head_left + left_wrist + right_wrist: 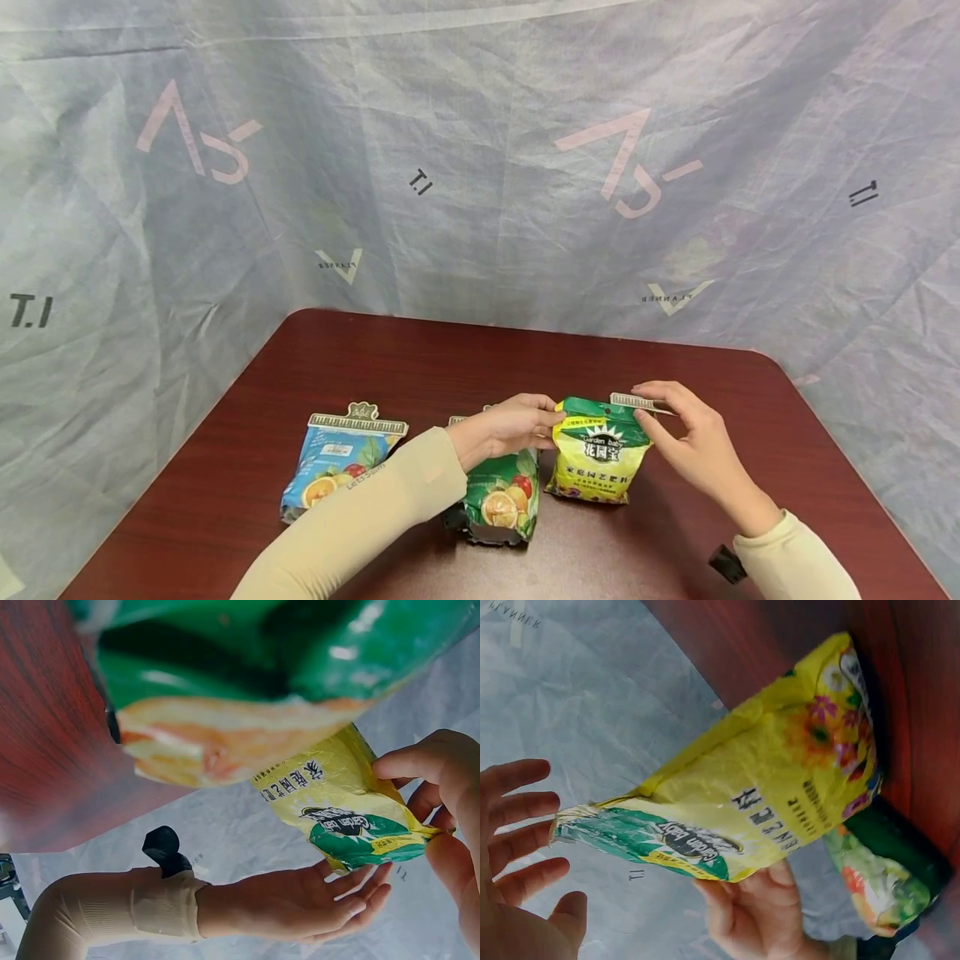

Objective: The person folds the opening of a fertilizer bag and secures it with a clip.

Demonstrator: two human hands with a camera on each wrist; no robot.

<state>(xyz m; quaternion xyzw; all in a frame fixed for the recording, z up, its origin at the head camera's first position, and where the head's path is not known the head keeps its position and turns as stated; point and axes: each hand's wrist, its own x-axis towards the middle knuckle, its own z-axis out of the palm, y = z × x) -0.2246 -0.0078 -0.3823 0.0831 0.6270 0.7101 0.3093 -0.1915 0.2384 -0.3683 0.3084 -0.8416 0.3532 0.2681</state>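
Note:
A yellow-and-green Garden baby bag (600, 458) stands upright on the table. My left hand (513, 427) pinches its upper left edge between thumb and fingers, as the left wrist view also shows. My right hand (525, 855) is beside the bag's top right corner, its fingers spread and nothing visible between them. A piano-key patterned clip (633, 401) shows behind that corner, near the right fingers in the head view; whether they touch it I cannot tell. Left of the yellow bag is a green fruit-printed bag (501, 500), its top partly hidden by my left hand.
A blue fruit-printed bag (322, 467) lies farther left, with a piano-key clip (358, 422) across its top. My left sleeve (375, 508) passes in front of it. The dark red table (420, 350) ends at a grey cloth backdrop (480, 183).

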